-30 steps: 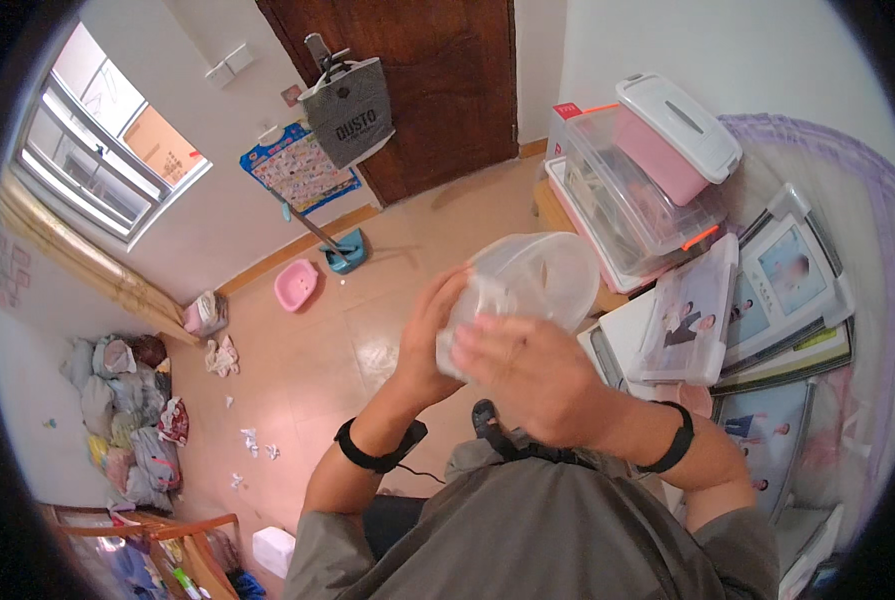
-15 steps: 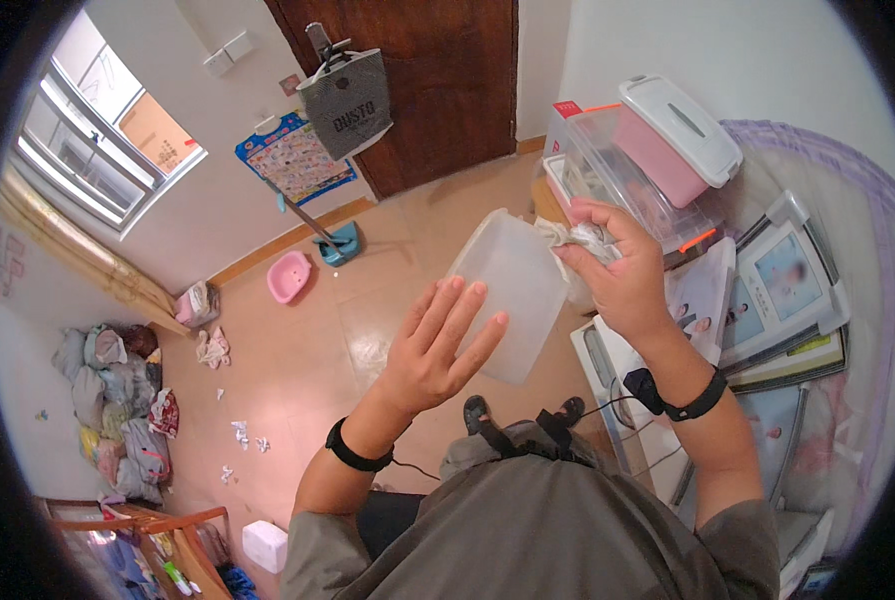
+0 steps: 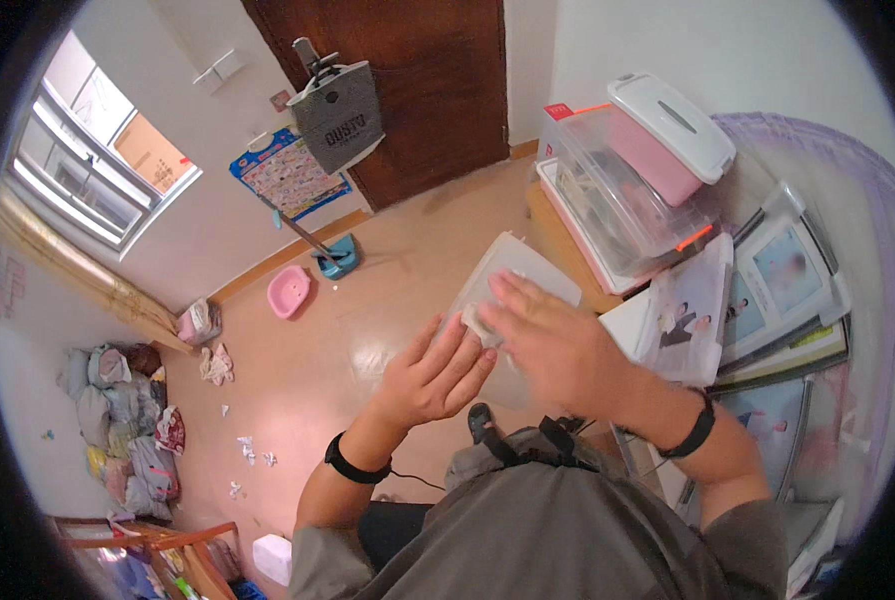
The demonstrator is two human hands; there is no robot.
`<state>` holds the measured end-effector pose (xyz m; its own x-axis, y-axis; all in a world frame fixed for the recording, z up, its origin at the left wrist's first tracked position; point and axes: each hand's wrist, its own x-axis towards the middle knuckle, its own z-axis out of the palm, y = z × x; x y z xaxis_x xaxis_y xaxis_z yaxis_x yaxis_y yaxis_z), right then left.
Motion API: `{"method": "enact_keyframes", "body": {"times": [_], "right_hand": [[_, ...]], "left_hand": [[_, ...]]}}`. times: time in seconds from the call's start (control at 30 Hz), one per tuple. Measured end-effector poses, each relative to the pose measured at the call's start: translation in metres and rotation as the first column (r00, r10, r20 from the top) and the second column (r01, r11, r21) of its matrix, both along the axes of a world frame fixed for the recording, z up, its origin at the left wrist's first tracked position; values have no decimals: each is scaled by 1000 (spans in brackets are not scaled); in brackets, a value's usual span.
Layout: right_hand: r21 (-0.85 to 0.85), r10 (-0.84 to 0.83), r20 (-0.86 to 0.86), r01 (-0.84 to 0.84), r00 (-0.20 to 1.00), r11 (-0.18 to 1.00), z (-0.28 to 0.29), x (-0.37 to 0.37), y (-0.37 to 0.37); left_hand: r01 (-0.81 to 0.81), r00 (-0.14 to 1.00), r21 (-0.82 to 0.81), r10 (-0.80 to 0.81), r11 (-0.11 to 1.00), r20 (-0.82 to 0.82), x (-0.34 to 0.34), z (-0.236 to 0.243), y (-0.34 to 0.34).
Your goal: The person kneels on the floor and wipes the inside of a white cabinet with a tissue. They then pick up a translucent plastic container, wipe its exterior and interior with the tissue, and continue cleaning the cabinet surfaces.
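Observation:
A translucent white plastic box is held tilted in front of my body. My left hand grips its left side, the fingers lying along the wall and the thumb hidden. Across the box reaches my right hand, slightly blurred, with its fingers closed on a crumpled white cloth. The cloth presses against the box close to my left fingertips. Most of the cloth and the lower part of the box are covered by my right hand.
To the right, a pink box with a white lid sits on a clear storage bin. Framed photos lean beside them. A pink basin, a blue dustpan and scraps of paper lie on the floor; bundled bags line the left wall.
My right hand has swung left and down with the cloth, from the box's upper right edge to beside my left fingers. My left hand keeps its hold, and the box has tilted somewhat.

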<state>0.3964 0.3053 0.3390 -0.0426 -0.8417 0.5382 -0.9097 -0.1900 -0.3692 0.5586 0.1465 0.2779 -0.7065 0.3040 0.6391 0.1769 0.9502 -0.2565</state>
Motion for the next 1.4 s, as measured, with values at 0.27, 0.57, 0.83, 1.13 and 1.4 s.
{"method": "enact_keyframes", "body": {"times": [0.27, 0.57, 0.83, 1.13, 1.4], "right_hand": [[273, -223, 687, 39, 692, 961, -35, -82, 1], [69, -110, 657, 86, 746, 994, 30, -80, 7], [282, 207, 491, -380, 846, 881, 31, -78, -14], [185, -210, 800, 101, 562, 978, 5, -114, 14], [-114, 60, 844, 69, 533, 991, 24, -89, 22]], "left_hand": [[87, 995, 20, -86, 996, -49, 6, -10, 6], [144, 987, -6, -144, 990, -71, 7, 4, 3], [238, 966, -43, -241, 970, -89, 8, 3, 5], [-89, 996, 819, 48, 568, 75, 22, -50, -14], [20, 999, 948, -37, 317, -9, 9, -41, -11]]}}
